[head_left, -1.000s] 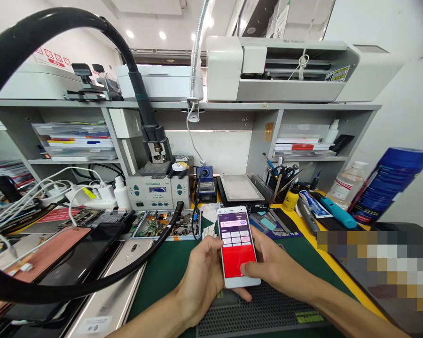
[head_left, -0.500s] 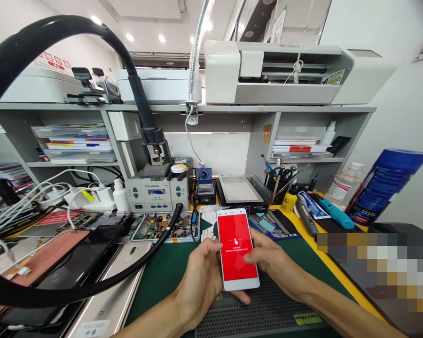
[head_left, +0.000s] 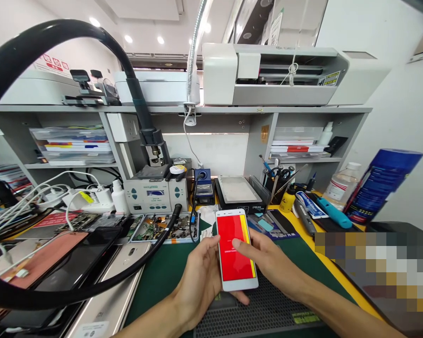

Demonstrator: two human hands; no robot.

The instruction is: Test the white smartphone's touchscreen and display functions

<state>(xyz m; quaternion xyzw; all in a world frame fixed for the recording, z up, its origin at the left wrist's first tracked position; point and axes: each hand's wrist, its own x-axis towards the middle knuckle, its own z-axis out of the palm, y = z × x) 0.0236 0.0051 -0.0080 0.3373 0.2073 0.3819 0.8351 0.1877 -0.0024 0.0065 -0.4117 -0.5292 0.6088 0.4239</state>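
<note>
A white smartphone (head_left: 237, 277) is held upright above the green mat (head_left: 165, 272), its screen red with a yellow strip along the right edge. My left hand (head_left: 200, 277) wraps round the phone's left side and bottom and grips it. My right hand (head_left: 268, 263) reaches in from the right, with its thumb tip touching the middle of the screen and its other fingers behind the phone's right edge.
A black ribbed pad (head_left: 264, 312) lies under the hands. A thick black hose (head_left: 66, 291) loops across the left. Phones and panels (head_left: 102, 281) lie at the left. A tray of circuit parts (head_left: 165, 227), a rework station (head_left: 151, 190), a hot plate (head_left: 238, 190) and tools (head_left: 313, 204) stand behind.
The screen went from a menu with a red lower half to all red, then gained a yellow strip at the right. My right thumb moved up the screen to its middle.
</note>
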